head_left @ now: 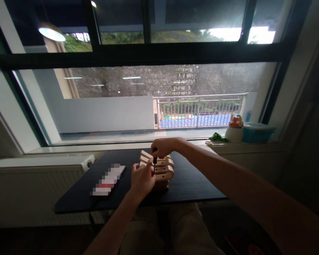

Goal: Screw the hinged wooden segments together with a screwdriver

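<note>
A small slatted wooden object [163, 169] made of pale curved strips with dark holes stands near the middle of the black table. My right hand [165, 146] is closed from above around the dark handle of a screwdriver [155, 160]. The screwdriver is upright, its shaft pointing down at the left part of the slats; its tip is hidden by my fingers. On the left side, my left hand [143, 180] is closed on the wooden object, with the thumb and fingertips close to the shaft. Whether a screw is under the tip, I cannot tell.
The black table [194, 184] stands against the window sill. At its left lies a flat, phone-like item [108, 180], partly blurred out. A white radiator [37, 191] is at the left. On the sill are a white pot [234, 134], a teal box [257, 134] and a green cloth-like item [217, 137].
</note>
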